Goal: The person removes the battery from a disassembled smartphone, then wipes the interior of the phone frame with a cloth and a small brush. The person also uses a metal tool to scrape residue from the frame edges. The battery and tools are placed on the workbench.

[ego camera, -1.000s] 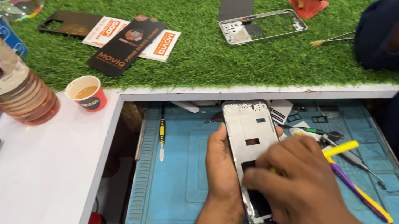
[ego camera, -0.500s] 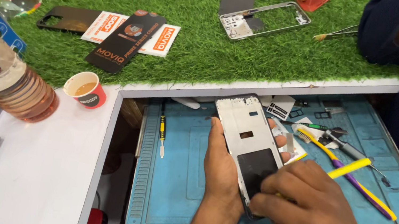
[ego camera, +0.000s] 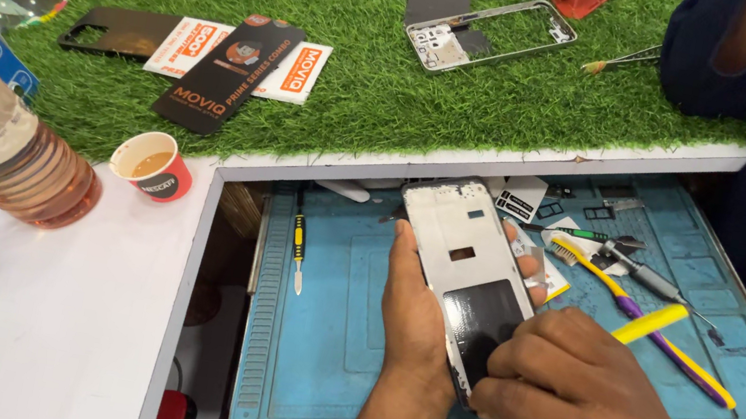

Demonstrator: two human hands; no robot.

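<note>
1. The left hand (ego camera: 416, 313) holds an opened phone (ego camera: 474, 267) from below, above the blue work mat (ego camera: 322, 332) in the drawer. Its thumb lies along the left edge, and the other fingers wrap around the right edge, so this hand is closed around the phone.
2. The right hand (ego camera: 583, 401) is at the lower end of the phone, with curled fingers pressing on a black sheet (ego camera: 480, 323) that covers the lower half. How tightly it pinches the sheet I cannot tell, because the fingertips are hidden.
3. The phone looks thin and flat, with a silver inner plate exposed. I judge it light and stiff, but fragile against bending. The long edges seem the safest place to hold it, as the left hand does.
4. The black sheet looks thin and flexible, so it probably creases easily.
5. On the mat, to the right, lie a yellow and purple toothbrush (ego camera: 646, 326) and a grey pen-like tool (ego camera: 645, 275). To the left lies a small yellow screwdriver (ego camera: 298, 242).
6. On the green grass mat (ego camera: 363, 87) behind lies a phone frame (ego camera: 493, 33). A red paper cup (ego camera: 153, 165) stands on the white table (ego camera: 72, 321).
</note>
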